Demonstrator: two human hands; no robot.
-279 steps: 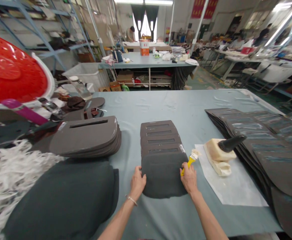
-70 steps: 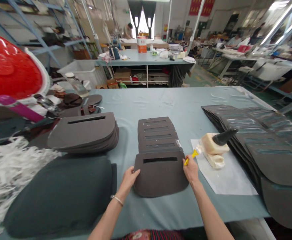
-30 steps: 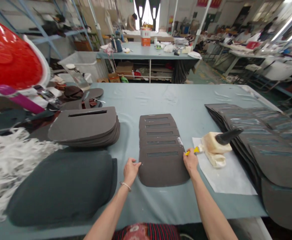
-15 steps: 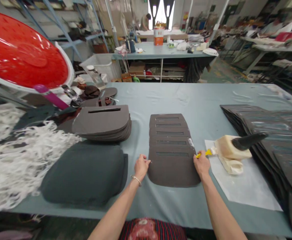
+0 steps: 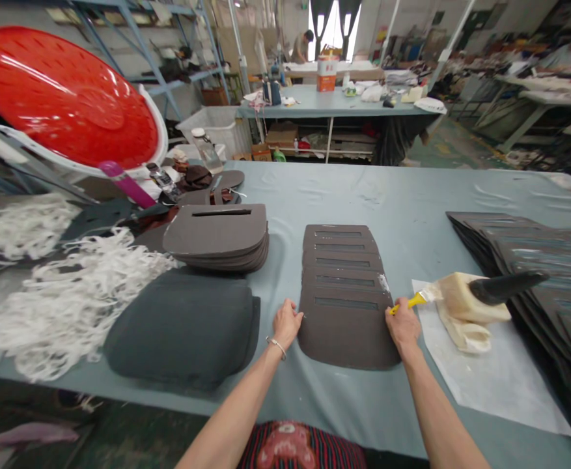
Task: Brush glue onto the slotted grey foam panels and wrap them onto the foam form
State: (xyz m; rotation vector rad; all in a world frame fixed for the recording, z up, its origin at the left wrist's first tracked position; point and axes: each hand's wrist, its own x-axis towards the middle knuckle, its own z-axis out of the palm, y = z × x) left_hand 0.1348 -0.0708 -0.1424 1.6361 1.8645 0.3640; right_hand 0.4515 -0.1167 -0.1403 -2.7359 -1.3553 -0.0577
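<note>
Dark brown foam panels (image 5: 346,332), fanned in an overlapping row, long axis pointing away from my camera, on a blue-grey table (image 5: 363,189), left hand (image 5: 286,324) open at their edge, right hand (image 5: 403,327) clenched on a yellow brush (image 5: 409,302).

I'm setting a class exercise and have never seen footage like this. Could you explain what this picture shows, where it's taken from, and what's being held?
This is one view, from a camera worn on a person's head, looking forward and down. There is no machine, only two bare hands. The right hand has a yellow-handled brush in its grip. The left hand holds nothing and lies beside overlapping dark grey slotted foam pieces on a blue-grey covered table. To the right, a cream container with a black conical nozzle lies on a white sheet.
</note>
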